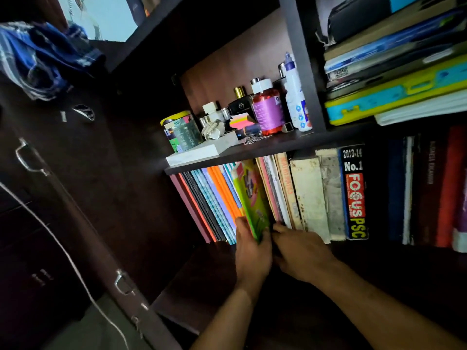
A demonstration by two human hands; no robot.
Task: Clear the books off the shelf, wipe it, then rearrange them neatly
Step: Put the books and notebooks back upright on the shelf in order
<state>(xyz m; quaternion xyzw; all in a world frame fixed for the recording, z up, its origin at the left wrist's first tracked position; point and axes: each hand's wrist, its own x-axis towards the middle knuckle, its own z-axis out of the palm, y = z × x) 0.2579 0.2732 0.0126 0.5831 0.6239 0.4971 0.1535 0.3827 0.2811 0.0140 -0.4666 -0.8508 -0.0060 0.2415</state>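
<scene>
Head view: I'm gripping a green book w/ my left hand, fingers curling round its bottom edge. It's sticking partway out of the row, tilting left, btwn the orange notebooks and the pale books. My right hand is resting just beside it, fingertips pressing into the gap at the pale books' base; can't tell if they're pinching anything. The row is standing on the lower shelf. Upper shelf is holding a red jar and a white bottle.
</scene>
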